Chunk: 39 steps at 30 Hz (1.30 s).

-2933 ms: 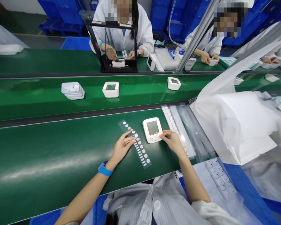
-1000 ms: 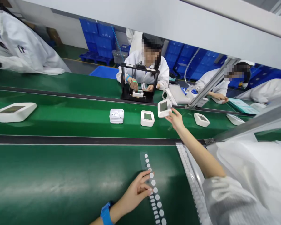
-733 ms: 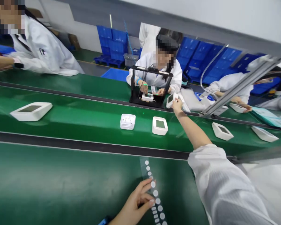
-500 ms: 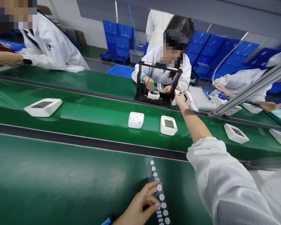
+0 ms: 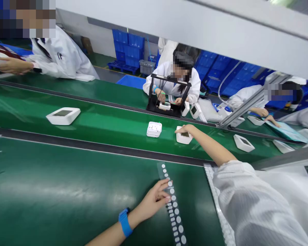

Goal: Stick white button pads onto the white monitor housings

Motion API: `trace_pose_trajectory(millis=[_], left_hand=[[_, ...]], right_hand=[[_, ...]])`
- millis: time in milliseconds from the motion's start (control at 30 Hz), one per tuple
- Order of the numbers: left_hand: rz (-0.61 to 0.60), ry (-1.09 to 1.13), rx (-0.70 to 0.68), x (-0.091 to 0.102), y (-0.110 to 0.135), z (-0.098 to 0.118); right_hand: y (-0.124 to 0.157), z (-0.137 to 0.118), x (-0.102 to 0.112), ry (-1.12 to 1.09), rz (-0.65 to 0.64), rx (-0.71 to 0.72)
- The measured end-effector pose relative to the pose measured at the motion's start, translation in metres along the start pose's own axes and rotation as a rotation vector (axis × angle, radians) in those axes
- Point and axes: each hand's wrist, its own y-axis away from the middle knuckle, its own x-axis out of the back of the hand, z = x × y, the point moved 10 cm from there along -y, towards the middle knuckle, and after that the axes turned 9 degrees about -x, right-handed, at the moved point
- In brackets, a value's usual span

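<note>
My left hand [image 5: 155, 199], with a blue wristband, lies open on a clear strip of round white stickers [image 5: 172, 205] on the near green belt, its fingertips pressing on the strip. My right arm, in a white sleeve, reaches out to the middle belt. There my right hand [image 5: 186, 130] is curled over the top of a small white device with a grey screen [image 5: 183, 138], which stands on the belt. Two similar white devices [image 5: 190, 110] stand on the far bench beside a black frame fixture [image 5: 166, 99].
A stack of white trays [image 5: 154, 130] lies left of the device. More white devices [image 5: 63, 115] [image 5: 243, 142] sit on the middle belt. Co-workers in white coats work across the far bench [image 5: 97, 89]. Another sticker strip [image 5: 212, 186] lies by my right sleeve.
My right hand carried a white device from the near belt to the far bench by the black fixture, let it go, and came back onto a device on the middle belt. My left hand stayed on the strip.
</note>
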Motion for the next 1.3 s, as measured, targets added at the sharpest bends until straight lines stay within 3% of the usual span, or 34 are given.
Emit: trace_pose_trajectory(millis=[133, 200, 333, 400, 533, 667, 833, 1000, 1100, 1300], left_hand=[[0.000, 0.014, -0.038, 0.005, -0.004, 0.004], [0.018, 0.006, -0.067, 0.010, -0.007, 0.008], [0.045, -0.019, -0.078, 0.015, -0.011, 0.010], [0.038, -0.040, -0.072, 0.014, -0.010, 0.009], [0.002, -0.110, -0.093, 0.006, -0.005, 0.012], [-0.036, -0.193, -0.106, -0.003, 0.004, 0.017], [-0.030, -0.257, -0.146, -0.004, 0.012, 0.020], [-0.077, -0.306, -0.120, -0.019, 0.017, 0.010], [-0.086, -0.290, -0.098, -0.029, 0.022, 0.003], [-0.034, -0.261, -0.099, -0.029, 0.028, -0.004]], right_hand=[[0.040, 0.009, 0.003, 0.101, -0.185, -0.049], [0.074, 0.004, 0.009, 0.157, -0.206, 0.088], [0.196, -0.021, 0.005, 0.287, -0.127, 0.661], [0.265, -0.017, -0.008, 0.310, -0.120, 0.837], [0.376, 0.007, -0.040, 0.191, -0.130, 0.993], [0.442, 0.035, -0.060, 0.102, -0.085, 1.030], [0.460, 0.057, -0.038, 0.039, -0.006, 0.671], [0.455, 0.042, -0.021, -0.417, 0.078, 0.442], [0.441, 0.035, -0.034, -0.620, 0.209, 0.375], [0.428, 0.032, -0.066, -0.694, 0.301, 0.365]])
